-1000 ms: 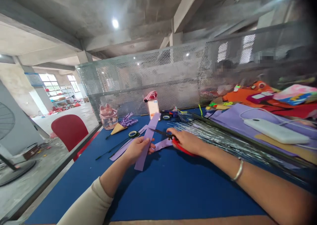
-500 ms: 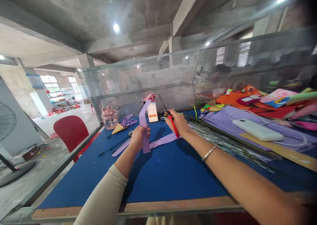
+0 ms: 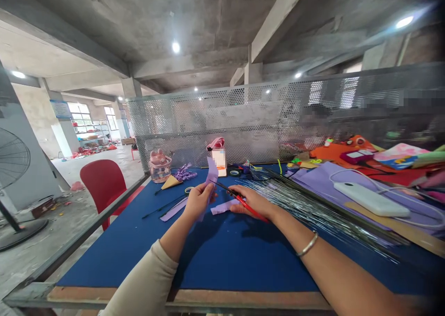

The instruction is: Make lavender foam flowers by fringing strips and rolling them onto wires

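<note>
My left hand (image 3: 200, 200) pinches a light purple paper strip (image 3: 212, 172), whose upper end stands up above the fingers. In my right hand (image 3: 252, 201) is a pair of red-handled scissors (image 3: 247, 206), held closed around the handles. The dark blades point left and reach the edge of the strip by my left fingers; whether they are parted I cannot tell. Below the right hand a second purple strip (image 3: 222, 208) lies on the blue table top (image 3: 222, 255). Another purple strip (image 3: 174, 209) lies left of my left hand, beside thin dark stems.
A phone (image 3: 219, 162) stands upright at the back. To its left are a pink bottle (image 3: 160, 167) and purple fringed paper (image 3: 185, 172). Wire stems (image 3: 313, 202), purple sheets (image 3: 314, 179) and a white power bank (image 3: 371, 199) with a cable fill the right side. A mesh panel (image 3: 243, 116) borders the back.
The scissors have swung from pointing upward to pointing left, against the strip. My left hand has drawn the strip lower, so less of it stands above the fingers. The view has shifted slightly.
</note>
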### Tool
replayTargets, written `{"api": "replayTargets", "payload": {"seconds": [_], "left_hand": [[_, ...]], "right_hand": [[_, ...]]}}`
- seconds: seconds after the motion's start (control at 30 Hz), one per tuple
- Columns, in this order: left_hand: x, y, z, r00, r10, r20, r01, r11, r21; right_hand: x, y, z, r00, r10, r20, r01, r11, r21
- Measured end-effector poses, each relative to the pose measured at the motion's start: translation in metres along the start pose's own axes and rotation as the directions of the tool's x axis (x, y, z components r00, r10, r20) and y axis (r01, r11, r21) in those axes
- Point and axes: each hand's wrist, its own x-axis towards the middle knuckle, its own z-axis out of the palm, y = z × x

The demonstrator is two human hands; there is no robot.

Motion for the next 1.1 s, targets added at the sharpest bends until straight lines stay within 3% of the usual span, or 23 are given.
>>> {"api": "replayTargets", "payload": {"seconds": [0.3,0.5,0.8,1.1], "left_hand": [[-0.005,-0.003,0.0,0.987,0.025,0.16,-0.049,0.987,0.152],[-0.007,0.001,0.0,0.984,0.01,0.177,-0.037,0.988,0.15],[-0.008,0.007,0.0,0.98,0.029,0.199,-0.064,0.983,0.171],[-0.007,0.006,-0.002,0.977,-0.029,0.209,0.004,0.992,0.122]], "right_hand": [[0.0,0.0,-0.004,1.0,-0.029,0.005,0.029,0.999,-0.015],[0.002,0.003,-0.002,0.998,-0.059,-0.027,0.059,0.998,0.011],[0.0,-0.003,0.0,0.999,-0.005,-0.046,0.01,0.993,0.119],[0.001,-0.006,-0.001,0.999,-0.005,-0.043,0.009,0.996,0.094]]}}
